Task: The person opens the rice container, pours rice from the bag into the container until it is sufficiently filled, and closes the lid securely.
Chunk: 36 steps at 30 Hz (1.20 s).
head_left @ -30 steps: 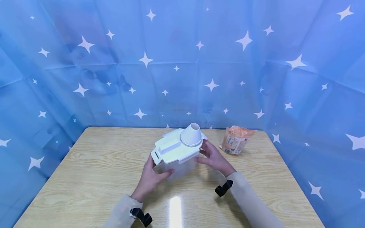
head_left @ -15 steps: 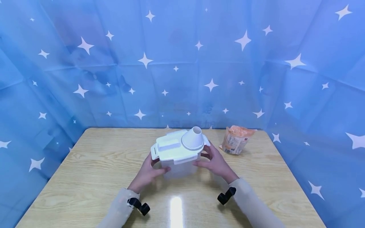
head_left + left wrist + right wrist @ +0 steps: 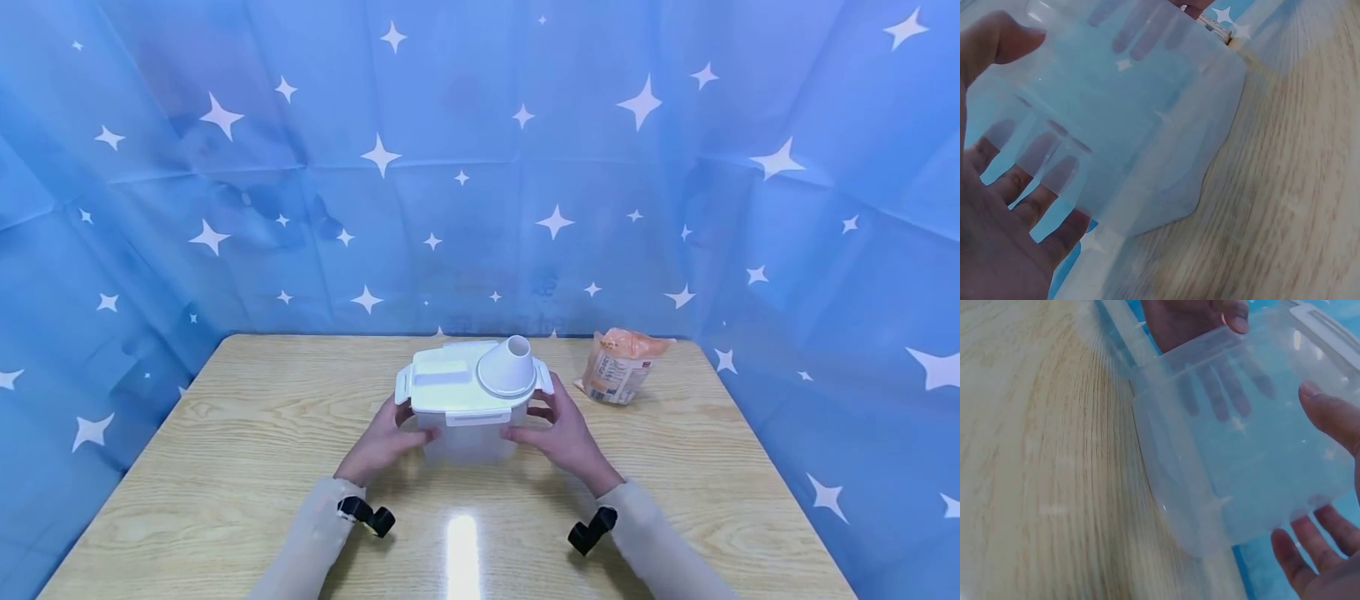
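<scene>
A translucent plastic storage container (image 3: 472, 443) stands between both hands near the middle of the table. Its white lid (image 3: 435, 392) has clips along the sides and a white cone-shaped spout (image 3: 504, 368) at the right end. My left hand (image 3: 381, 443) grips the container's left end, thumb on the near face and fingers round the far side. At the other end my right hand (image 3: 567, 435) holds it the same way. Through the clear wall (image 3: 1147, 119) in the left wrist view, the fingers of the other hand show. The container's base lies at or just above the table; which, I cannot tell.
An orange and clear plastic packet (image 3: 621, 368) with a printed label stands at the table's back right. The wood-grain table (image 3: 225, 467) reaches a blue curtain (image 3: 450, 167) with white stars, which hangs behind it and at both sides.
The container has turned from a slant to nearly square-on and levelled, its left end moving back and its right end slightly down. Both hands have kept hold of it. The packet has not moved.
</scene>
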### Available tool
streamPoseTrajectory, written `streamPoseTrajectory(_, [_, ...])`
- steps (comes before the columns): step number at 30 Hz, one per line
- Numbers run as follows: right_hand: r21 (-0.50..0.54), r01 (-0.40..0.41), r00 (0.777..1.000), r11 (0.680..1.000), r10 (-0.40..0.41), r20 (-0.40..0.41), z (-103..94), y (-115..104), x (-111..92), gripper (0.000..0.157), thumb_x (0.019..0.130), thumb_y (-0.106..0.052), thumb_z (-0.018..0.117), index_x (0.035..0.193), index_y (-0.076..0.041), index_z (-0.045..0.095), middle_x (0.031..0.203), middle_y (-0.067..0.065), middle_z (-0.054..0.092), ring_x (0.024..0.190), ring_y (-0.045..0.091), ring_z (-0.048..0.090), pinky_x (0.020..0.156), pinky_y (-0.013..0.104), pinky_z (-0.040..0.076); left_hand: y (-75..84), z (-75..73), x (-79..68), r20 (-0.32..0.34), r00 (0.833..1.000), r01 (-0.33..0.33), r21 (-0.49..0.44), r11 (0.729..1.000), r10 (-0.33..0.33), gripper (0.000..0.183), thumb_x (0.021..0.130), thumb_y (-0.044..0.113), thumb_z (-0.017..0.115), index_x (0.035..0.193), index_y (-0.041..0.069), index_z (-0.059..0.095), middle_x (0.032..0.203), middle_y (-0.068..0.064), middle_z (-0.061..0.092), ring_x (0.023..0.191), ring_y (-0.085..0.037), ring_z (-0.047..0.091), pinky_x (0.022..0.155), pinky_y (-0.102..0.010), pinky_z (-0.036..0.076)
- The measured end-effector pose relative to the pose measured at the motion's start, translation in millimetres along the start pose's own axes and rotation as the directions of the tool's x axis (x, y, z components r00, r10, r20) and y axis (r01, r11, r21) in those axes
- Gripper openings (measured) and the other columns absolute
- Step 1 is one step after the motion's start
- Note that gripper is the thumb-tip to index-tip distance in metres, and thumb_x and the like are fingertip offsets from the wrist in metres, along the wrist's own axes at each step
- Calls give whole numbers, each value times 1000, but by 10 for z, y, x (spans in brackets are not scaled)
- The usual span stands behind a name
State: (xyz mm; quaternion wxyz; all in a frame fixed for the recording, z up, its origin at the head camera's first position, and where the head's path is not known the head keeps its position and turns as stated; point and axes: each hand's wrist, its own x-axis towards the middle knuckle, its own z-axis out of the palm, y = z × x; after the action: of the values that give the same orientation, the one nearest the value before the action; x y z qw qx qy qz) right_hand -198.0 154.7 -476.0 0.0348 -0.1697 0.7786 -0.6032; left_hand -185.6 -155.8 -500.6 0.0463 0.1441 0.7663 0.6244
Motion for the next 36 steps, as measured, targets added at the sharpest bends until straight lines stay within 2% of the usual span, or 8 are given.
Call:
streamPoseTrajectory(6, [-20, 18, 999, 1000, -17, 37, -20, -50, -20, 94, 80, -22, 90, 154, -34, 34, 152, -4, 47, 142, 32, 48, 114, 55, 47, -4, 0, -12, 5, 999, -37, -3, 999, 37, 83, 86, 20, 81, 156, 31, 36, 154, -1, 49, 146, -36, 42, 123, -66, 27])
streamPoseTrajectory(12, [-69, 19, 1000, 997, -18, 12, -62, -109, -46, 96, 81, -25, 89, 156, -28, 31, 155, 2, 44, 142, 36, 46, 116, 59, 44, -12, 17, 11, 14, 1000, -17, -22, 1000, 17, 84, 86, 17, 79, 156, 31, 34, 156, 0, 46, 149, -36, 38, 123, -67, 27])
streamPoseTrajectory(17, [-134, 90, 995, 987, -95, -33, -124, -155, -69, 104, 80, -23, 89, 162, -26, 24, 160, 6, 40, 146, 34, 42, 116, 59, 44, -10, 22, 8, 13, 1000, 13, -27, 1000, -12, 85, 86, 16, 79, 157, 31, 34, 158, 0, 44, 150, -37, 37, 122, -66, 30])
streamPoseTrajectory(23, [-252, 170, 981, 953, -188, -52, -180, -275, -85, 106, 79, -26, 91, 162, -28, 25, 164, 5, 36, 145, 33, 45, 117, 54, 44, -28, 15, -12, 7, 1000, 19, -31, 999, -19, 82, 86, 18, 80, 154, 31, 37, 155, 0, 47, 148, -37, 39, 119, -63, 36])
streamPoseTrajectory(26, [-315, 219, 969, 923, -244, -41, -203, -350, -92, 109, 77, -27, 92, 162, -31, 24, 165, 3, 34, 147, 32, 43, 117, 54, 44, -38, 19, -15, 7, 1000, 18, -38, 999, -18, 80, 86, 19, 80, 153, 32, 38, 154, 0, 48, 148, -37, 39, 118, -63, 37])
streamPoseTrajectory(29, [-393, 280, 949, 876, -314, -24, -219, -427, -90, 113, 74, -28, 94, 163, -28, 24, 167, 3, 31, 150, 30, 39, 117, 55, 44, -42, 22, -12, 9, 1000, 15, -39, 999, -15, 80, 86, 19, 80, 153, 32, 38, 154, 0, 48, 149, -37, 38, 119, -63, 35])
streamPoseTrajectory(36, [-546, 416, 879, 727, -475, 38, -233, -642, -88, 115, 67, -38, 97, 161, -21, 33, 168, 5, 31, 155, 30, 31, 118, 64, 37, -38, 15, -9, 14, 1000, -1, -30, 1000, 1, 80, 86, 19, 80, 154, 29, 38, 154, -2, 48, 149, -38, 38, 121, -65, 33])
